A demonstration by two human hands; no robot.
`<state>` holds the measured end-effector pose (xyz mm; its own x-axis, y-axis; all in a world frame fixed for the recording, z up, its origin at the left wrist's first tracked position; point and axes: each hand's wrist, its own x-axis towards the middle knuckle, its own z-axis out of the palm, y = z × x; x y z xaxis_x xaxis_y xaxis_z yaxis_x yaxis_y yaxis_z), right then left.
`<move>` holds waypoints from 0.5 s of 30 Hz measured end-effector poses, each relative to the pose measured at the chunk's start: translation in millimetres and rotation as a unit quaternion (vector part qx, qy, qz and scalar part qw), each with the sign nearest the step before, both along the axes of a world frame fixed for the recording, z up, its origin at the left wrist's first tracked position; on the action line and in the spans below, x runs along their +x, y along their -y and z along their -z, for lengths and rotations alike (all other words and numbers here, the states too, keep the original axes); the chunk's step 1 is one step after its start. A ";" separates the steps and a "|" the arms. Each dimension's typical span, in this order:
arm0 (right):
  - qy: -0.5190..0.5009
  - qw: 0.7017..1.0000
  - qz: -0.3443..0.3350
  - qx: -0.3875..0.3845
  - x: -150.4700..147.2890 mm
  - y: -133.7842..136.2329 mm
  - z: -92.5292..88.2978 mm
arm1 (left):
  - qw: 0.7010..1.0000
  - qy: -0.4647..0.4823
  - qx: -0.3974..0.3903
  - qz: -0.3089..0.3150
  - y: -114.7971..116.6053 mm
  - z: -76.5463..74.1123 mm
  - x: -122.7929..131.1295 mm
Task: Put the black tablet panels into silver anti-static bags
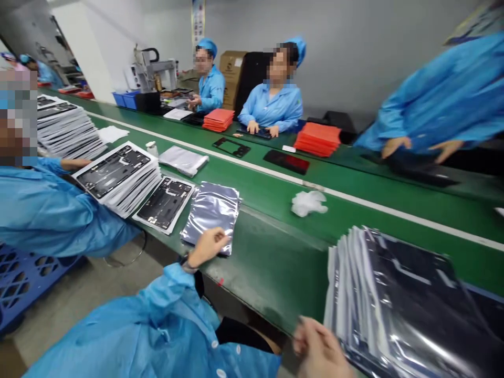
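Over a small pile of shiny, translucent plastic bags [214, 202], my left hand [208, 244] has its fingers curled together near the pile's front corner. Whether a bag edge is pinched in them is hidden. My right hand [321, 350], smeared a little by motion, is low at the table's near edge with fingers drawn in. Anything between them is too blurred to make out. Just right of that hand leans a thick stack of dark panels in clear bags [425, 294]. Left of the bags lies a dark device housing [165, 203] on white sheets.
A tall stack of housings with white sheets [129, 178] stands by a co-worker's sleeve [66, 210] at left. Crumpled white plastic [309, 203], a dark frame [231, 147] and a black panel [286, 161] lie on the green table [268, 247]. Co-workers sit opposite beside red stacks [317, 139].
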<state>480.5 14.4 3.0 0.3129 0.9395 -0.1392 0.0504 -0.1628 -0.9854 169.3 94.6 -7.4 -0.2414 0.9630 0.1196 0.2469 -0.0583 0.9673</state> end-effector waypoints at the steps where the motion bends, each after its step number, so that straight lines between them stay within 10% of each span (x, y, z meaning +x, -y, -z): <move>1: -0.021 0.996 -0.081 -0.017 -29.4 -0.8 2.3 | 0.998 -0.001 -0.005 -0.068 26.6 6.1 -32.7; 4: -0.085 0.957 -0.274 -0.040 -114.8 -6.2 7.1 | 0.963 0.035 -0.043 -0.262 91.0 19.9 -115.8; 7: -0.130 0.909 -0.391 -0.052 -197.5 -14.2 13.2 | 0.937 0.105 -0.091 -0.320 122.5 28.3 -164.5; 15: -0.066 0.882 -0.456 -0.101 -367.5 -30.7 49.7 | 0.928 0.176 -0.121 -0.306 96.6 42.5 -177.9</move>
